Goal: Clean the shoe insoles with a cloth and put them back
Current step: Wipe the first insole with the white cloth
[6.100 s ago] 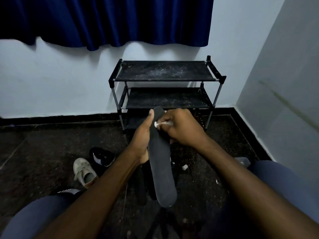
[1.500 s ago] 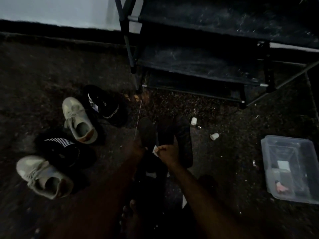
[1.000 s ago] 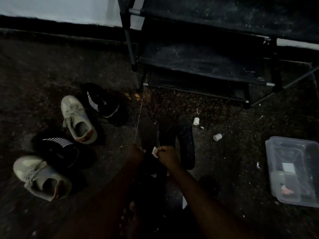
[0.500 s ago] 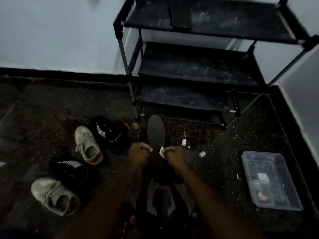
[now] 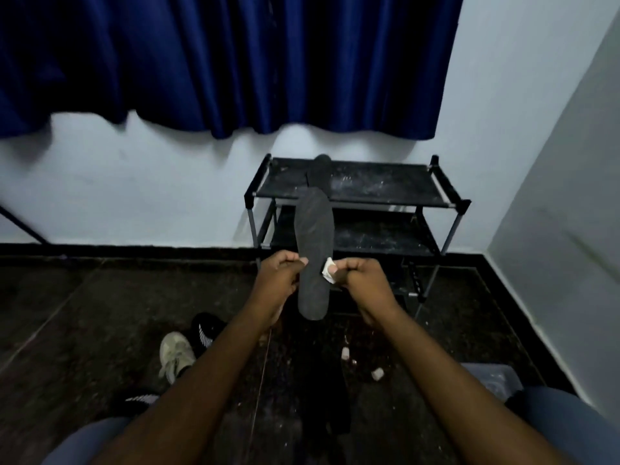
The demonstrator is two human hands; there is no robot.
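Left hand (image 5: 280, 280) pinches the insole (image 5: 313, 250) by its left edge, about mid-length. The insole is held upright in the air, wide end up, in front of the rack (image 5: 446, 199). Right hand (image 5: 364, 280) pinches a small white cloth (image 5: 328, 270) against the insole's right edge.

My read: wiping step. To do it well:
- keep the left grip firm so the insole doesn't flex
- run the cloth the full length, then flip and repeat
- cloth is tiny, so overlap the passes

Around:
- shoes (image 5: 176, 355) on the floor near left, white and black; that's where the insoles go back
- white scraps (image 5: 377, 373) on the floor between my arms
- second insole (image 5: 318, 172) lying on the rack's top shelf, far
- clear box (image 5: 496, 377) near right, half hidden by my arm

Nothing blocks the wipe. The light is dim, so dirt is hard to see.
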